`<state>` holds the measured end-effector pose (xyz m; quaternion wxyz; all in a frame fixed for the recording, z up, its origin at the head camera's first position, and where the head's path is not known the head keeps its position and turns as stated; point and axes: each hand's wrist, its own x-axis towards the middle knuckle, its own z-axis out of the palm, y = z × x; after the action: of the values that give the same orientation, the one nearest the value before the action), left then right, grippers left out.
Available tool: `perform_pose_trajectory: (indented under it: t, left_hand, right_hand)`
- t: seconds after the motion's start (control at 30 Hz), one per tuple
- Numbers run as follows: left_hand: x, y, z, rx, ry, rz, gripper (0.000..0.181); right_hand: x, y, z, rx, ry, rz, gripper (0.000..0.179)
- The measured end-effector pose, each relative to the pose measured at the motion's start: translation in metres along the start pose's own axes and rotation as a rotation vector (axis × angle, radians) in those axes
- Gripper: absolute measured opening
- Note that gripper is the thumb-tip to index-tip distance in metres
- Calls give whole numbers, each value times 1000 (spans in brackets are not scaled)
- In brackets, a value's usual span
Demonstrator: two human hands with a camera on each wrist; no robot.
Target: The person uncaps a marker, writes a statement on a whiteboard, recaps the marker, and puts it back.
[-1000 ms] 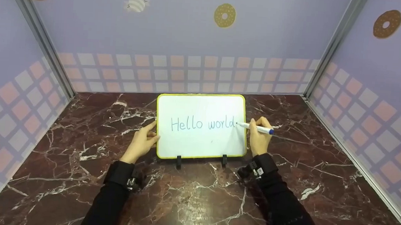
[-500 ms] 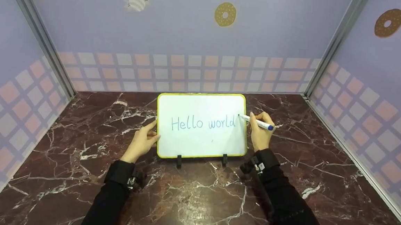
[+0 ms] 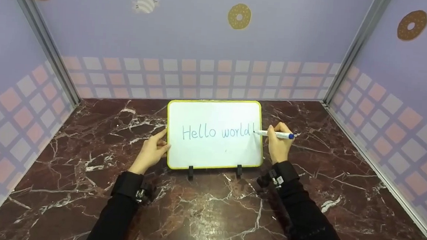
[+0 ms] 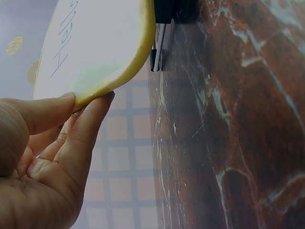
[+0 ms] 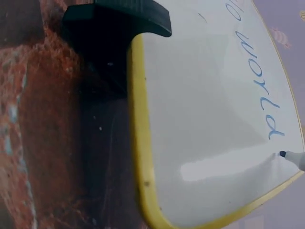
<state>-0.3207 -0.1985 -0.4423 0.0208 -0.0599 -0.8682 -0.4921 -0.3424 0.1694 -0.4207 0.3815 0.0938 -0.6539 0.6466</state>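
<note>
A small whiteboard [image 3: 211, 151] with a yellow rim stands on black stand feet [image 3: 190, 172], and "Hello world" is written across it in blue. My left hand [image 3: 149, 151] pinches its left edge; in the left wrist view, the thumb lies on the front and the fingers [image 4: 88, 129] behind. My right hand [image 3: 279, 144] grips a white marker [image 3: 277, 134] with a blue end. The marker's dark tip [image 5: 283, 154] is at the board's surface just after the "d", by a short upright stroke. In the right wrist view the right hand itself is out of frame.
The board stands on a dark red marbled table [image 3: 208, 212]. Purple walls with a pink and white checked band [image 3: 205, 77] enclose the back and sides. Metal posts [image 3: 358, 51] rise at the corners. Each wrist wears a black strap [image 3: 126, 185].
The marker tip has gone from beside the "d" up to the right, then down again, and a short upright stroke now stands after the word. The left hand has held still.
</note>
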Motion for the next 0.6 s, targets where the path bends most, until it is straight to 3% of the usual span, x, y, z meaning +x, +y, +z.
perform_pose_trajectory:
  t: [0.3, 0.5, 0.6]
  left_hand:
    - [0, 3, 0, -11, -8, -8, 63]
    - [0, 0, 2, -17, 7, 1, 63]
    - [0, -1, 1, -15, 4, 0, 63]
  right_hand:
    - [-3, 6, -2, 24, 43, -20, 29]
    - [-6, 6, 0, 20, 25, -49, 30]
    - [-4, 9, -2, 19, 57, -25, 30]
